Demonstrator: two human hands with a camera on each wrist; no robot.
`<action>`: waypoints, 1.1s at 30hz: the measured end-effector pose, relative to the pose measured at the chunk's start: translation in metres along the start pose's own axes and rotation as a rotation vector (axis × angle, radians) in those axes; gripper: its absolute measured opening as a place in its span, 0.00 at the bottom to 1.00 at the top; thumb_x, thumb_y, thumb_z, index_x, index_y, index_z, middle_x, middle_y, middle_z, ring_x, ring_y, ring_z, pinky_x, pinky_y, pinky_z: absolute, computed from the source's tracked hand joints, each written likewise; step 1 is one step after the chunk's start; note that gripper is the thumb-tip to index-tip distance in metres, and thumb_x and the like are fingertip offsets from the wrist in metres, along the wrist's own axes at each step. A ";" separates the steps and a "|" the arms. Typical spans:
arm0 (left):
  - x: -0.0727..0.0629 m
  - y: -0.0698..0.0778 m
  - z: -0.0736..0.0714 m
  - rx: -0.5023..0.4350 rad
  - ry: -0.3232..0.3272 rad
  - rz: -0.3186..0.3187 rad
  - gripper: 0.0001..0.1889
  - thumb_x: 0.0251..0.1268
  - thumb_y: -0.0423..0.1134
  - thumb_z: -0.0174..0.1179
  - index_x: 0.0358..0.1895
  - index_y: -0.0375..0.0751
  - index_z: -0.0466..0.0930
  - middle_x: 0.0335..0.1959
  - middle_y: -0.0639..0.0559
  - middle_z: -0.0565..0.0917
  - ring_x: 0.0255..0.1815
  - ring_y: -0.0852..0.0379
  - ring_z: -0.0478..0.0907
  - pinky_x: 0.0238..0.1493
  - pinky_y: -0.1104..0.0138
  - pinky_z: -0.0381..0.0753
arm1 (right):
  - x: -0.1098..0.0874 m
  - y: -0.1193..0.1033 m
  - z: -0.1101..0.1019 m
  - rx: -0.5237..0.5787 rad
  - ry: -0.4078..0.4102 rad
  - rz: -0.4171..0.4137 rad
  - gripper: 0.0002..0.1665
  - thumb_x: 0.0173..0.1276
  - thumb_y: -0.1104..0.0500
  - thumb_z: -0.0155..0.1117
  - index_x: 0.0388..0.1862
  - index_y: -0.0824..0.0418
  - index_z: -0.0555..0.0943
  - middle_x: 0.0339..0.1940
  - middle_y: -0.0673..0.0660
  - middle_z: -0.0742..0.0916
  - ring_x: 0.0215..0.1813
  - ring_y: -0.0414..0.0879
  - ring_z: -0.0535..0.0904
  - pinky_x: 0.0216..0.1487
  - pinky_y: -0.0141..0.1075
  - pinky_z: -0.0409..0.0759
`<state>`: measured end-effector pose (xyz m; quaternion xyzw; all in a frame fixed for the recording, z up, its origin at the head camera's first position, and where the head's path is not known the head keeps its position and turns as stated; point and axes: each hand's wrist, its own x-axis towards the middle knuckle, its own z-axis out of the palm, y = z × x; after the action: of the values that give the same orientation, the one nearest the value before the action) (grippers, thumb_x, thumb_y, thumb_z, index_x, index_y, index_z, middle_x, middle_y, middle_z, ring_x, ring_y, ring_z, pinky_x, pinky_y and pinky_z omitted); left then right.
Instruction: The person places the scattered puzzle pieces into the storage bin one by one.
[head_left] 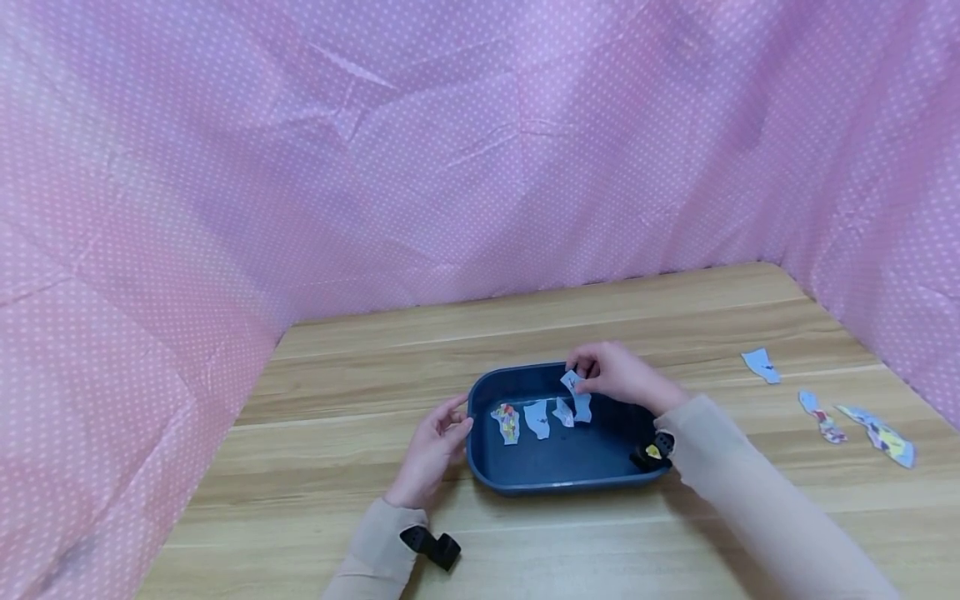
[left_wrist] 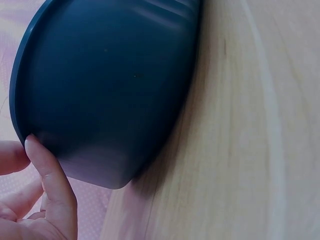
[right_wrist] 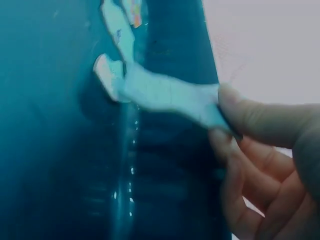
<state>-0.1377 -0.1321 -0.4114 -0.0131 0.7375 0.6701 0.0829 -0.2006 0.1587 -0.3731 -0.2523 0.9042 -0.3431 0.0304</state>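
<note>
The right hand [head_left: 618, 375] pinches a light-blue paper strip [right_wrist: 170, 95] by one end between thumb and fingers [right_wrist: 270, 122], and the rest of the strip slants down over the right part of a dark blue tray [head_left: 558, 462]. Inside the tray, to the left of the strip, lie a small whitish piece [head_left: 563, 412] just beside it, a light-blue piece [head_left: 537, 420], and a colourful piece [head_left: 508, 425] farthest left. The left hand [head_left: 433, 446] sets its thumb and a finger against the tray's left rim; whether they nip the rim or merely lean on it, I cannot tell.

The right forearm reaches in from the lower right, wrist above the tray's right end, knuckles up. The left forearm rises from the bottom edge, its hand outside the tray, low by the worktop [head_left: 330, 467]. Three more paper pieces [head_left: 762, 365] lie on the worktop to the right of the tray.

The right hand and sleeve cover the tray's far right corner. The held strip is blurred in the right wrist view, and whether its lower end touches the tray floor is unclear.
</note>
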 end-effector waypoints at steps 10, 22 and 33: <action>0.001 -0.002 -0.001 0.012 -0.001 -0.008 0.22 0.69 0.33 0.53 0.66 0.40 0.68 0.41 0.48 0.73 0.37 0.57 0.71 0.36 0.67 0.74 | -0.002 -0.002 0.001 -0.110 0.004 0.037 0.15 0.49 0.67 0.74 0.37 0.65 0.83 0.25 0.52 0.83 0.29 0.42 0.76 0.33 0.37 0.78; -0.001 0.000 -0.001 0.000 0.003 -0.001 0.23 0.69 0.33 0.52 0.67 0.39 0.66 0.41 0.48 0.72 0.36 0.58 0.71 0.35 0.66 0.73 | -0.002 -0.001 0.004 -0.128 0.000 0.067 0.16 0.48 0.68 0.75 0.37 0.66 0.83 0.24 0.52 0.83 0.29 0.43 0.76 0.34 0.37 0.78; 0.000 -0.003 -0.001 -0.010 0.004 0.017 0.23 0.68 0.32 0.53 0.66 0.36 0.67 0.39 0.50 0.73 0.33 0.60 0.71 0.32 0.69 0.72 | -0.002 -0.002 0.007 -0.210 -0.013 0.065 0.16 0.46 0.69 0.76 0.36 0.65 0.81 0.28 0.55 0.83 0.31 0.45 0.76 0.35 0.38 0.79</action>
<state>-0.1378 -0.1332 -0.4140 -0.0089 0.7344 0.6745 0.0756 -0.1966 0.1541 -0.3774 -0.2268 0.9428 -0.2435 0.0209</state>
